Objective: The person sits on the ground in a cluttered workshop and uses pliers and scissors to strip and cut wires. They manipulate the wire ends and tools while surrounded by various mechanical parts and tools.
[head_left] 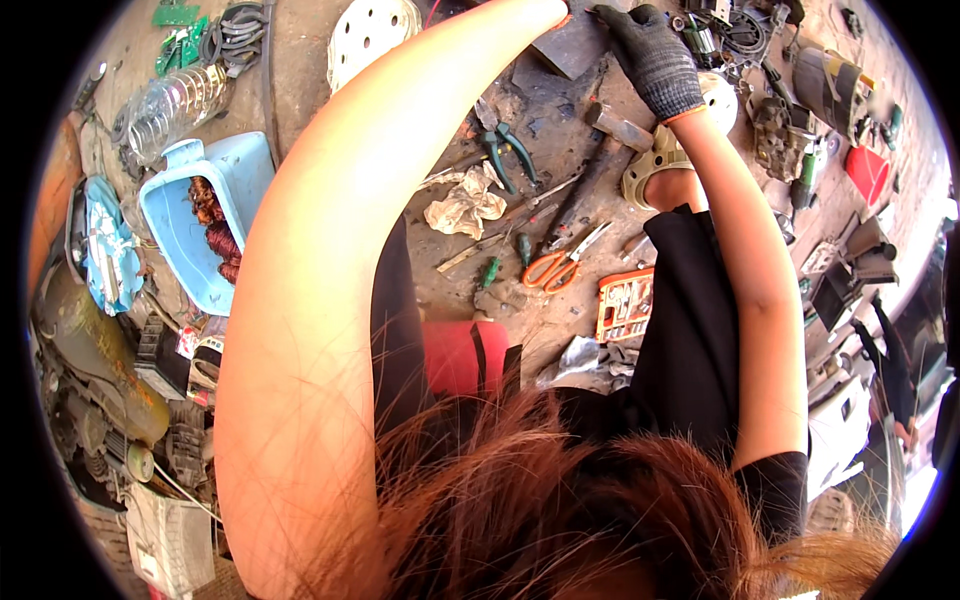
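Note:
My left forearm (330,230) stretches up to the top edge, where the hand is out of view past a sliver of orange cuff. My right hand (655,62) wears a dark grey knit glove with an orange cuff. Its fingers look bent together beside a dark flat metal block (572,45); what they hold, if anything, I cannot make out. Nearer to me lie a hammer (620,128), green-handled pliers (508,155), orange-handled scissors (552,272) and crumpled brown paper (466,203).
To the left stands a light blue basin (225,170) with copper windings (210,215) inside, beside a clear plastic bottle (175,110). An orange tool case (626,305) sits near my right knee. Several machine parts (780,130) and a red container (867,175) are on the right.

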`<state>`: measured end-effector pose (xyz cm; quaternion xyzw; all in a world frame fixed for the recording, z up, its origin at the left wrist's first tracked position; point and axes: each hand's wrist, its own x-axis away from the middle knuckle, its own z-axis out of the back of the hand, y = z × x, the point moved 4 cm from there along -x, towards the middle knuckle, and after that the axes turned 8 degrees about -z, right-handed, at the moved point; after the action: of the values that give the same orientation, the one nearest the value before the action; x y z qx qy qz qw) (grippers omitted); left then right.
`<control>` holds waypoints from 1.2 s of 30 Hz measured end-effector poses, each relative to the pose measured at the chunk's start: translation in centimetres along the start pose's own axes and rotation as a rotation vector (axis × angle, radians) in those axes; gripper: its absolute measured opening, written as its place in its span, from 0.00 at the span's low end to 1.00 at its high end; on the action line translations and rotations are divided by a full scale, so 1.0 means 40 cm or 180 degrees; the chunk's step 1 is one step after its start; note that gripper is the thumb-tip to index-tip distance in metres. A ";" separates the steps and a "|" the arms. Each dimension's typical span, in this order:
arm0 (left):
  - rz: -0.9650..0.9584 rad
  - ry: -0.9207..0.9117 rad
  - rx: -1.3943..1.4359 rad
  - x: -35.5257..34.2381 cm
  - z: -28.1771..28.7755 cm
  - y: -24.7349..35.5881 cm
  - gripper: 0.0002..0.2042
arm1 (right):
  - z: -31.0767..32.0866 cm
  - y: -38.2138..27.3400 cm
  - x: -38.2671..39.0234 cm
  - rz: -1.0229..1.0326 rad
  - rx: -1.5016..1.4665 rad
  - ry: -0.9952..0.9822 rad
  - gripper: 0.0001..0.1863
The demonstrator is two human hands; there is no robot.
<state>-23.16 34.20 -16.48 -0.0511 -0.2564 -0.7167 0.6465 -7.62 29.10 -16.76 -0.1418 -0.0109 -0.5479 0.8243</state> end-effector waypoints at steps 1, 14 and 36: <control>0.0015 0.0023 -0.0006 -0.005 -0.006 -0.002 0.18 | 0.001 0.001 0.000 0.0001 -0.0031 -0.0017 0.15; 0.0076 0.0041 0.0008 -0.012 -0.015 0.005 0.16 | 0.004 0.000 0.009 -0.0063 0.0032 0.0146 0.13; 0.0030 0.0026 -0.0021 0.002 -0.002 0.003 0.19 | -0.021 -0.023 0.062 -0.0783 -0.0043 0.0018 0.18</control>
<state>-23.04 34.09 -16.49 -0.0516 -0.2512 -0.7147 0.6507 -7.58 26.34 -16.95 -0.1434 -0.0222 -0.6454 0.7499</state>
